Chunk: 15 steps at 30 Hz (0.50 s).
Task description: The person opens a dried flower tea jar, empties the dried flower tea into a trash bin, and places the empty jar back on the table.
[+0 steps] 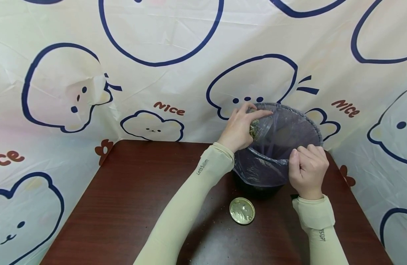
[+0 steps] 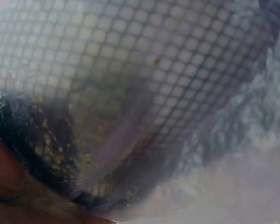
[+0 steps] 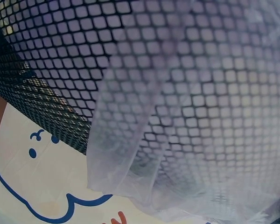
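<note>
2 hands work at the bin point(image 1: 258, 189), whose mesh wall is lined with a thin bag point(image 1: 263, 173). The right hand point(image 1: 308, 170) grips the near right part of the rim with curled fingers, the bag folded under them, probably to steady the bin and stop the liner slipping in. The left hand point(image 1: 237, 129) holds 1 clear jar point(image 1: 264, 129) over the opposite side of the rim, likely so that loose matter lands in the bag.

The jar lies between the thumb and the palm, tipped on its side; its bits point(image 1: 254, 129) show green-yellow close to the palm, and its clear part points into the opening. How far the fingers wrap its far side, I cannot tell. The left wrist view is blurred.

1 round lid point(image 1: 242, 211) lies on the table point(image 1: 140, 191), just in front of the bin, presumably set aside to leave the jar's mouth free.
</note>
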{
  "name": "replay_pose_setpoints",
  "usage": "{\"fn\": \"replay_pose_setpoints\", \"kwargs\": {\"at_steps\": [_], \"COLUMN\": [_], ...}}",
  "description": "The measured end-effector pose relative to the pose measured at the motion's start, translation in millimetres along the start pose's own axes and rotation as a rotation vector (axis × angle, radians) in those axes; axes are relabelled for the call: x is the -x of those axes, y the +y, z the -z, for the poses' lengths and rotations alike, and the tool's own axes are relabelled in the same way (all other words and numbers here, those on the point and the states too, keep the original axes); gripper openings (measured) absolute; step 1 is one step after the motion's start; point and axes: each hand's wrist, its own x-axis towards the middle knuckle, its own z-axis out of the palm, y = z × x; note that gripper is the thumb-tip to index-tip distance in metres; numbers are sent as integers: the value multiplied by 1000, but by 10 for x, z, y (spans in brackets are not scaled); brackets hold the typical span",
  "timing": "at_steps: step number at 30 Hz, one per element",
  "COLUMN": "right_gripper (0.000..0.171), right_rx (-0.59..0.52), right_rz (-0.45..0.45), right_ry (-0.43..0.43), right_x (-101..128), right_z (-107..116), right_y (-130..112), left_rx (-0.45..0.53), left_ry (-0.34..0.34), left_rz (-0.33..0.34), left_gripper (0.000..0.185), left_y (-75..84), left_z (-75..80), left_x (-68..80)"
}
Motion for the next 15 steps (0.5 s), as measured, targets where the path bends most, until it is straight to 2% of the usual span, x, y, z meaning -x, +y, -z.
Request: {"fn": "replay_pose_setpoints", "kwargs": {"at_steps": [15], "right_gripper": [53], "right_rx": [37], "right_rz": [-24], "right_ry": [-60], "right_x": [72], "right_z": [38], "right_y": [84], "left_rx": [-3], "left_ry": [0], "left_rz": [14], "left_gripper": [92], "left_y": [5], "left_z": [0], "left_x": [1]}}
